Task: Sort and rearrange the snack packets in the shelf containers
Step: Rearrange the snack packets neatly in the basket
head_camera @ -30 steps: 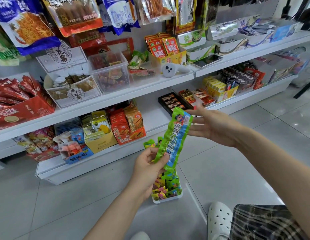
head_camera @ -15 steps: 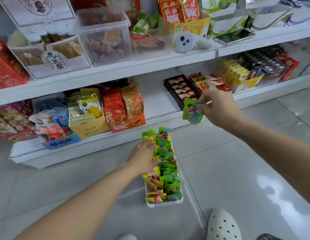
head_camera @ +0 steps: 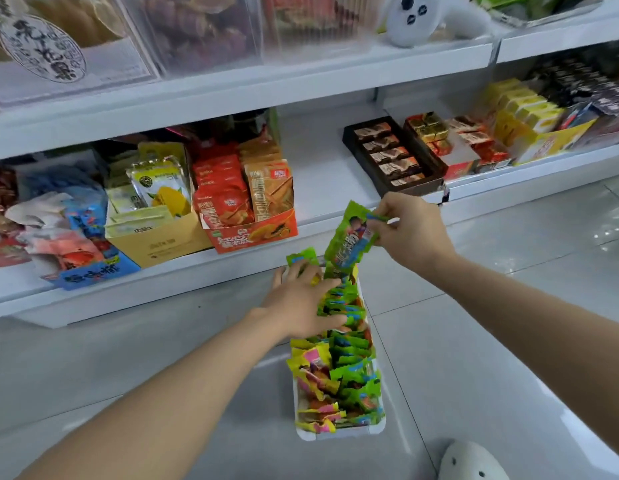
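Right hand (head_camera: 410, 233): pinches the top edge of a green packet (head_camera: 349, 239), centre of frame, above the tray's far end.
Left hand (head_camera: 301, 301): fingers spread flat, pressing on the packed packets (head_camera: 346, 372).
Tray (head_camera: 339, 433): white, on the floor (head_camera: 474, 341), lower centre, below the bottom shelf (head_camera: 318, 174).

- My left hand (head_camera: 301, 303) covers the far green packets in the narrow white plastic tray (head_camera: 339, 434).
- My white perforated clog (head_camera: 472, 462) is cut off by the bottom edge.
- The upper shelf's clear plastic bins (head_camera: 197, 32) are blurred, tops cropped.
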`<control>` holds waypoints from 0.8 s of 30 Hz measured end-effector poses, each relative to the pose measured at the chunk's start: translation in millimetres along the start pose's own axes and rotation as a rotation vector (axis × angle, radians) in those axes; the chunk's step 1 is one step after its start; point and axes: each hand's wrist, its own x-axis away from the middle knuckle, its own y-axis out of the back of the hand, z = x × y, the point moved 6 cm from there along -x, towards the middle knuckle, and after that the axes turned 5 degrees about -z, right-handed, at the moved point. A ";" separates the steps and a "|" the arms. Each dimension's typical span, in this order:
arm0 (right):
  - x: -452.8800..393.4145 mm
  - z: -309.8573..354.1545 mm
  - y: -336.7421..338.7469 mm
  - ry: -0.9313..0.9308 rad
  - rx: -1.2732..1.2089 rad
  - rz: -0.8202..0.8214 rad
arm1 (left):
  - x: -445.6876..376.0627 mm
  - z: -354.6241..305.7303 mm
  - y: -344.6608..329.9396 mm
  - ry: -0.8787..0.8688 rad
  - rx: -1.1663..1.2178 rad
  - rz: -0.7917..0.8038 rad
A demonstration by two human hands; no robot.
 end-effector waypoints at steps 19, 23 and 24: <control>-9.6 -42.0 -83.0 -0.113 0.574 0.370 | -2.7 -5.1 4.3 -0.068 0.019 -0.068; -25.1 -52.6 -81.6 -0.127 0.532 0.320 | -0.3 -3.5 1.5 -0.069 0.044 -0.070; -23.0 -55.1 -88.9 -0.149 0.553 0.367 | 0.7 -3.2 1.1 -0.070 0.042 -0.067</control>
